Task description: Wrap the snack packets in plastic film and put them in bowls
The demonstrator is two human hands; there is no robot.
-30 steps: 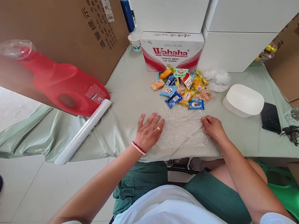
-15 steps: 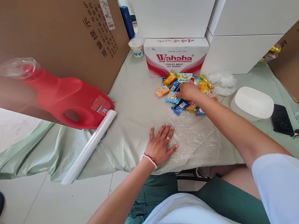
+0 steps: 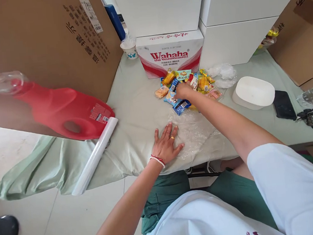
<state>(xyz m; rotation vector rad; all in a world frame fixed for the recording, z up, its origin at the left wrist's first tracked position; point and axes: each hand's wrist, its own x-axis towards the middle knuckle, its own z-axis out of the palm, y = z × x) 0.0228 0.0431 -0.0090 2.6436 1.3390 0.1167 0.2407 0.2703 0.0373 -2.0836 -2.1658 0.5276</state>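
My left hand lies flat with fingers spread on the cloth, its thumb side touching a crinkled sheet of clear plastic. A ring and a beaded bracelet show on it. My right hand is curled down into a pile of small wrapped snacks; its fingertips and whatever they grip are hidden. Around it lie a dark blue packet, a light blue packet, a tan wrapped snack, a yellow packet and a pale green packet. Yellow snacks sit right of the hand.
Behind the pile stands a Wahaha water carton. To the right are a crumpled plastic bag, a white tub, a black phone and keys. A red jug and plastic film roll occupy the left edge.
The view has shifted, moving the scene within the picture. My right hand stays in the snack pile, its fingers now more tucked down. My left hand remains flat on the cloth.
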